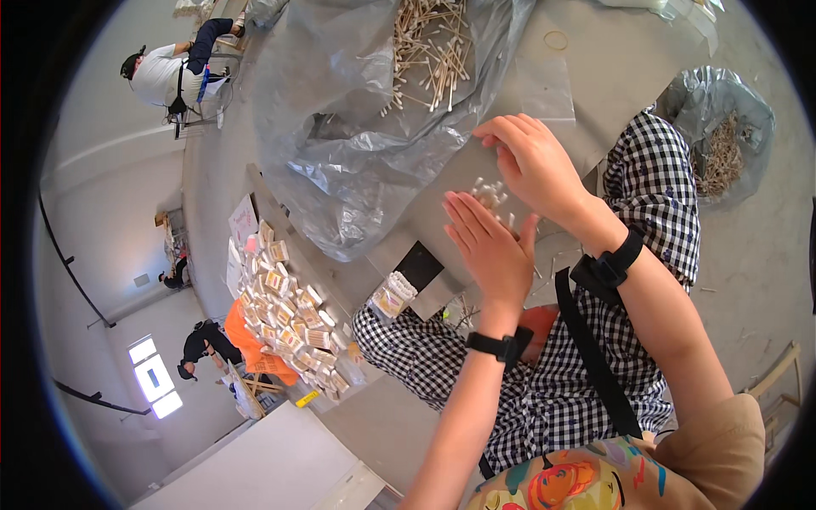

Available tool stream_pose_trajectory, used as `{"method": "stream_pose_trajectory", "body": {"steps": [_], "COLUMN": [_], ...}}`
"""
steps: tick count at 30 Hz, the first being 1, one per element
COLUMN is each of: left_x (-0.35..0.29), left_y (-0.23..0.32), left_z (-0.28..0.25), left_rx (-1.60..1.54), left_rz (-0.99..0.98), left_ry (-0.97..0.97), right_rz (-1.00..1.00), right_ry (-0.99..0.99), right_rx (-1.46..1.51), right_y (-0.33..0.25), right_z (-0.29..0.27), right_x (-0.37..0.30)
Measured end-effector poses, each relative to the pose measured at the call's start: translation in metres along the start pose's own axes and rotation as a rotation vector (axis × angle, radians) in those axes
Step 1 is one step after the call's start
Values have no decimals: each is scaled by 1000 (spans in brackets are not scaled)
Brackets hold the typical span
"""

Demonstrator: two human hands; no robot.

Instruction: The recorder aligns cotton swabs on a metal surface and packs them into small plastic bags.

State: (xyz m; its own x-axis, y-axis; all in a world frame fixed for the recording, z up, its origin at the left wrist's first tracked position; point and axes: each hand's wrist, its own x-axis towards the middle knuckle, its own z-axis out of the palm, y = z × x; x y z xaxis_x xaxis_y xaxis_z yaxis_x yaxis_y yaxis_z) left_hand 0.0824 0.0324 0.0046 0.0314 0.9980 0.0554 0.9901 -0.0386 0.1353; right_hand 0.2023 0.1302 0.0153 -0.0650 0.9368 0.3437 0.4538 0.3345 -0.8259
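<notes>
A small bunch of white-tipped cotton swabs (490, 194) sticks out beside the fingers of my left hand (493, 259). That hand is cupped along the bunch, its fingers long and close together, and hides most of the sticks. Just above it is my right hand (544, 170), fingers loosely bent and thumb apart, its palm side toward the swab tips. It grips nothing that I can see. Further off, a heap of loose cotton swabs (433, 59) lies in a big, clear grey plastic bag (331, 183) on the table.
A packed bag of swabs (392, 296) rests by my knee near a black square (420, 265). Many small swab packs (285, 310) are piled at left. An open plastic bag of swabs (722, 157) stands at right. A flat clear bag (546, 89) lies on the table. Other people sit further left.
</notes>
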Motion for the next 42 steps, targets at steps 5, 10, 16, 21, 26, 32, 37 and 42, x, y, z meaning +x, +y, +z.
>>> {"method": "stream_pose_trajectory", "body": {"steps": [5,10,16,21,26,32,37,42], "left_x": [-3,30,33,18,9,22,24,25], "left_y": [-6,-31,-38,-38,-35,-33,-33,-37], "left_z": [-6,-5,-20,-34,-27,-5,0,-2], "left_rx": [-39,-19,-83,-259,-143,-82,-103,-111], "left_rz": [107,109,145,84,110,119,114,88], "left_ry": [-30,-28,-114,-168,-46,23,54,72], "right_rz": [-21,-1,-45,10,124,196,160,422], "right_ry": [22,-57,-29,-2,-1,-64,-40,-491], "right_rx": [-6,15,-2,56,104,129,130,341], "right_y": [-1,-1,5,8,9,5,6,-9], "right_z": [1,10,14,12,5,-1,-17,-62], "right_x": [3,-1,1,6,11,9,1,-6]}}
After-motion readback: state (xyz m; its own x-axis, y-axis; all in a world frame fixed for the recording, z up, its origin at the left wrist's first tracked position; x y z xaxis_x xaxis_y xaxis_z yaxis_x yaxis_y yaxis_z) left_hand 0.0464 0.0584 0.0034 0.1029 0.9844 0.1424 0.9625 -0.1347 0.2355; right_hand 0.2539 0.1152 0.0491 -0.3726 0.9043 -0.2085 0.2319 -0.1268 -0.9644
